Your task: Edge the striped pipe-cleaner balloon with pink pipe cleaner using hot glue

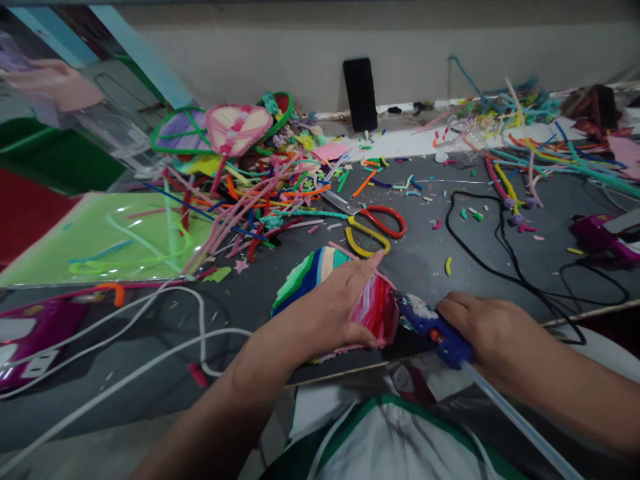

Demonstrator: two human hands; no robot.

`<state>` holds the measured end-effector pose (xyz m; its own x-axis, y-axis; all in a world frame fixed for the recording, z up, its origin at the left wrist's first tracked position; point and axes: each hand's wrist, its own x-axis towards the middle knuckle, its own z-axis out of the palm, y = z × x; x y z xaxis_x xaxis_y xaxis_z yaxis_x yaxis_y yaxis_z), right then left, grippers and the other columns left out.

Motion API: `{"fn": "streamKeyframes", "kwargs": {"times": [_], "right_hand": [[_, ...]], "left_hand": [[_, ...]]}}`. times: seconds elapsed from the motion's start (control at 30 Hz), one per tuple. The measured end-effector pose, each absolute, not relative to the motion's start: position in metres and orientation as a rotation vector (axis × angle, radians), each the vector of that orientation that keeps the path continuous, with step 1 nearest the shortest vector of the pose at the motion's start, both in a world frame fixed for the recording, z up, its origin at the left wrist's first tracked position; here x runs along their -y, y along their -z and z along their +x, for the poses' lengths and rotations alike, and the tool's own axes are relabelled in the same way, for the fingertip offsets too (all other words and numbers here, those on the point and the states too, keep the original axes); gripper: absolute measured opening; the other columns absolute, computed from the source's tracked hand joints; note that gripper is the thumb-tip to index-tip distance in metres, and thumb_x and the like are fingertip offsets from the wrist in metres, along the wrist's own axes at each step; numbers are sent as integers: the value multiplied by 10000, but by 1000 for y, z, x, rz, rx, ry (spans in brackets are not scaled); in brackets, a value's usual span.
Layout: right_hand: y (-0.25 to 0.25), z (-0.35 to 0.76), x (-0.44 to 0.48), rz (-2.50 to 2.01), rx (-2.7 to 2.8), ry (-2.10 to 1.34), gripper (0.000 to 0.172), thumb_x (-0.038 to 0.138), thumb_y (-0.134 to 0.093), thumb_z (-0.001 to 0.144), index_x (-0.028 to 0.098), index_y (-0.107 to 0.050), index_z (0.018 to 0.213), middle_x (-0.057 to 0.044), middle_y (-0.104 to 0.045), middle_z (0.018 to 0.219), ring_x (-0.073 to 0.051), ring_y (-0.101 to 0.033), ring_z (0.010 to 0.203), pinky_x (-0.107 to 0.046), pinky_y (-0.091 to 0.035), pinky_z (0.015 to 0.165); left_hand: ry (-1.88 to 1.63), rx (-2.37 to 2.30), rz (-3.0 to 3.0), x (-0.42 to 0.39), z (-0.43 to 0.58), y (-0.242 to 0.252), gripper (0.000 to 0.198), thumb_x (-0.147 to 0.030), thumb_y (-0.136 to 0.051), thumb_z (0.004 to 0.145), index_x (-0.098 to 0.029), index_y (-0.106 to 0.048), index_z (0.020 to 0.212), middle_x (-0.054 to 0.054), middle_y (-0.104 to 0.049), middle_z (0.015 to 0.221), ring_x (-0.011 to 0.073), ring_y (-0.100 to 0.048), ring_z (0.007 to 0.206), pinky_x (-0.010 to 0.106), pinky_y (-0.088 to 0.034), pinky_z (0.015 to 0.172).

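A round piece covered in rainbow-coloured pipe cleaner strips [377,313] lies near the table's front edge. My left hand [335,293] is laid across it and holds it, with the thumb on the near side and the fingers towards the far edge. The palm hides its middle. A blue hot glue gun [435,333] is in my right hand [480,323], its nozzle at the right edge of the round piece. A clear glue stick [520,417] runs out of the gun's back end. Just beyond my left fingers lie scissors [375,230] with red and yellow handles.
Loose pipe cleaners [260,193] are heaped at the back left, beside finished-looking leaf-like shapes [240,128]. A black phone [360,93] leans on the wall. White cable [200,320] crosses the left side, black cord [500,267] the right. Purple devices [40,340] sit at both sides.
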<state>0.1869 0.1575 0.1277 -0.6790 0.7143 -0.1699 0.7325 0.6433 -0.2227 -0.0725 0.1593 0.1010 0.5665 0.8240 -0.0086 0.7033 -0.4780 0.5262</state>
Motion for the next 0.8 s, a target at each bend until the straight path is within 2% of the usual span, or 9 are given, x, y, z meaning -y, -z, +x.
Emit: {"fn": "streamKeyframes", "kwargs": {"times": [0.13,0.3,0.47,0.67,0.8], "right_hand": [[-142,195,-149,1282,-2781,606,114,97,-510,693,196,-525,749,-24,-572,735,-146,-559,594,-261,-368,555],[-149,202,-143,1418,-2731,710,81,136,-533,714,207,-497,702,-13,-568,705,-143,-550,573,-251,-377,514],[-136,208,-138,1423,-2704,788,96,112,-500,737,207,-494,732,-9,-567,723,-137,-549,585,-249,-386,526],[-120,214,-133,1362,-2799,812,56,165,-506,762,198,-529,800,-34,-592,764,-154,-572,633,-261,-420,572],[-114,215,-128,1405,-2930,783,54,167,-515,743,190,-534,788,-54,-613,794,-161,-597,669,-245,-422,550]], "left_hand": [[-336,-1248,2291,-160,-72,-101,1189,-494,-773,596,-218,-12,1467,167,-275,1485,296,-287,1356,421,-259,1099],[-344,-1240,2305,-161,-71,-100,1179,-488,-778,589,-232,-34,1467,150,-241,1505,311,-272,1364,438,-262,1102],[-327,-1240,2324,-160,-71,-99,1179,-503,-769,594,-219,-31,1468,142,-222,1515,310,-256,1371,437,-255,1110],[-334,-1223,2310,-161,-71,-101,1164,-495,-762,606,-227,-22,1464,135,-221,1515,289,-244,1377,414,-237,1117],[-352,-1211,2335,-161,-71,-101,1156,-475,-771,601,-212,-47,1463,141,-241,1504,289,-259,1368,420,-242,1113]]}}
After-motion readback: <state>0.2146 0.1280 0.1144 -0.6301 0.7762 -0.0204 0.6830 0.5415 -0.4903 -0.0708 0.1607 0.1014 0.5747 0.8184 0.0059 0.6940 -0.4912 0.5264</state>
